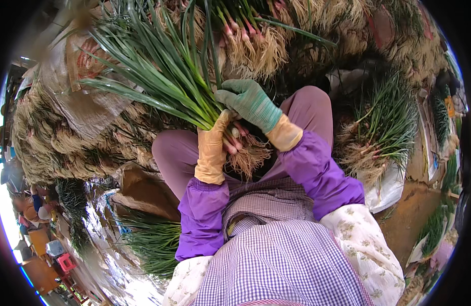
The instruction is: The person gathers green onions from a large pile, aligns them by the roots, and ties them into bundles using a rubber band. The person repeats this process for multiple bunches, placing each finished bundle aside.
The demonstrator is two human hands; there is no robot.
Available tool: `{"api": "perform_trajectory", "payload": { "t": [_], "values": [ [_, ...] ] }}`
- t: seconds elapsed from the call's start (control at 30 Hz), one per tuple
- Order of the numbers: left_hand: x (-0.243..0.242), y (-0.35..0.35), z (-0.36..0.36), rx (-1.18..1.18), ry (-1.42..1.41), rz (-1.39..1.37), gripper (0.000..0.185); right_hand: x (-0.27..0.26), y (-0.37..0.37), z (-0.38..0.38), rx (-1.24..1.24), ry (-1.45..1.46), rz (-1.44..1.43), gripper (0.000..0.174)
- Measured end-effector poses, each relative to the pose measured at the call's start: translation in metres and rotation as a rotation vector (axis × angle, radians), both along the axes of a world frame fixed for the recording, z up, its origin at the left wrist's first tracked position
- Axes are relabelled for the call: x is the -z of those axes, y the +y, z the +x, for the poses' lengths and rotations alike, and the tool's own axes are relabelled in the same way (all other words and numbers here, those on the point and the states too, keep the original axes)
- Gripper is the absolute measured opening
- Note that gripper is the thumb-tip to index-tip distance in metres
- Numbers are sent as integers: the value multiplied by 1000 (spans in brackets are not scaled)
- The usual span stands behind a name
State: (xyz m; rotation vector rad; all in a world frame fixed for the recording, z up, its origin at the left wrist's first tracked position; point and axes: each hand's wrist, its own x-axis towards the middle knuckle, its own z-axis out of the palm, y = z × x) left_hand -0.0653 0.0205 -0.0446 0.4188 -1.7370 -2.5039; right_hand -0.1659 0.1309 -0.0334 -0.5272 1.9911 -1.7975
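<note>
A bunch of green garlic plants (185, 95), with long green leaves, pinkish bulbs and tan stringy roots, lies across my lap. My left hand (214, 139), in a tan glove, is wrapped around the stems just above the bulbs. The roots hang to the right between my knees, while the leaves fan out to the upper left. My right hand (248, 101), in a green-palmed glove with a tan cuff, rests against the top of the stems with its fingers bent. Whether those fingers pinch a single leaf or stalk cannot be made out.
Ahead, more garlic plants (254, 42) lie with their roots towards me. A woven sack (86, 88) drapes over the root pile at left. Loose plants (384, 130) lie on a white sheet (388, 187) at right. Another leafy heap (153, 241) sits by my left elbow. Farther left stands a red stool (66, 262).
</note>
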Motion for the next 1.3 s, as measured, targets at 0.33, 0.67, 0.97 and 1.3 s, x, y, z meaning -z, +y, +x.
{"api": "perform_trajectory", "payload": {
  "t": [0.33, 0.67, 0.97, 1.3],
  "values": [
    [-53, -22, 11, -48, 432, 326, 19, -8, -3, -36, -135, 585, 784, 27],
    [-21, -47, -20, 84, 380, 566, 23, -45, 12, -87, 321, 461, 357, 33],
    [4, -41, -33, 216, -104, 216, 30, -26, 29, 12, -142, 831, 454, 23],
    [8, -29, -21, 71, -1, 361, 27, 5, -28, -16, 95, 59, -95, 24]
  ]
}}
